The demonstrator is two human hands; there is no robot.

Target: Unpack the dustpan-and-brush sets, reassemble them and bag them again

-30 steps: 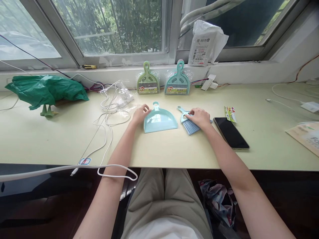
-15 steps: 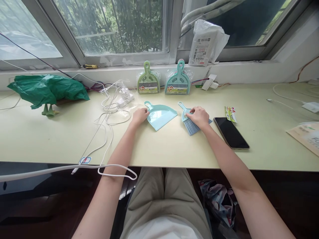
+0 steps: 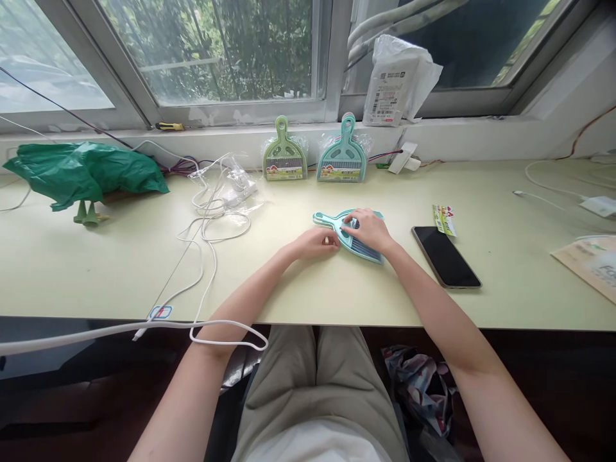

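Holds brush over dustpan in partly closed right fingers, touching the dustpan's edge with curled left fingers (grip unclear).

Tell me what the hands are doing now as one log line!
left hand: at near side of dustpan | right hand: on brush | brush: over dustpan | phone: flat on table, at right

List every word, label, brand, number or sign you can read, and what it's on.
"F": packet at far right; the letters after it are blurred and cut off.
White package: square code and printed lines, too small to read.
Green set's label and turquoise set's label: too blurred.
Printed card by the phone: too small.
Sticker at desk edge: unreadable.
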